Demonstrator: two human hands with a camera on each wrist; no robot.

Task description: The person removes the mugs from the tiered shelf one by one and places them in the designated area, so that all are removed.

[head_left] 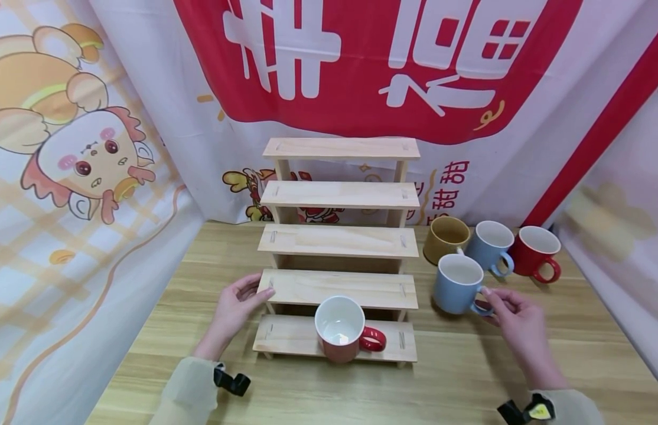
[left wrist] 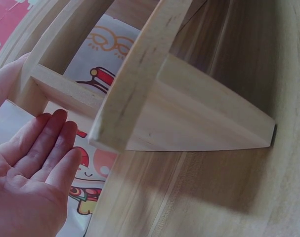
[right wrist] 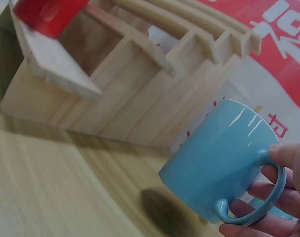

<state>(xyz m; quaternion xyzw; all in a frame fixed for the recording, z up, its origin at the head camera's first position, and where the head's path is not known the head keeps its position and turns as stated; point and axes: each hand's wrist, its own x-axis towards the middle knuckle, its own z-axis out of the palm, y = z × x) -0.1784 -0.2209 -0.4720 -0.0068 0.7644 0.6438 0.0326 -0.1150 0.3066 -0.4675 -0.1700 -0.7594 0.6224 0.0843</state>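
At far left, the printed cloth (head_left: 42, 254) borders the wood-grain tabletop (head_left: 196, 307). Next, the left hand (head_left: 235, 307) is set at the left end of the second step from the bottom of the five-tier wooden display stand (head_left: 336, 241). Light steadying there is probably enough; the stand should not be pulled askew. Left fingers: lightly bent, nearly straight, lying together, thumb spread away and rested on the board; whether the underside is pressed by the fingertips cannot be told. On the lowest step, a red mug with a white interior (head_left: 342, 349) is seated, handle turned to the right. Right of the stand, an ochre mug (head_left: 439, 250) is placed on the tabletop; just in front, a light-blue mug (head_left: 456, 292) is held, apparently lifted, its shadow (right wrist: 164, 215) being cast below. It is best carried level, well clear of the ochre mug and the second light-blue mug (head_left: 480, 255) behind. Its handle is clamped by the right hand (head_left: 520, 327), thumb on top, fingers curled beneath; a firm pinch is needed against swinging. Farthest right, another red mug (head_left: 523, 262) is left standing.
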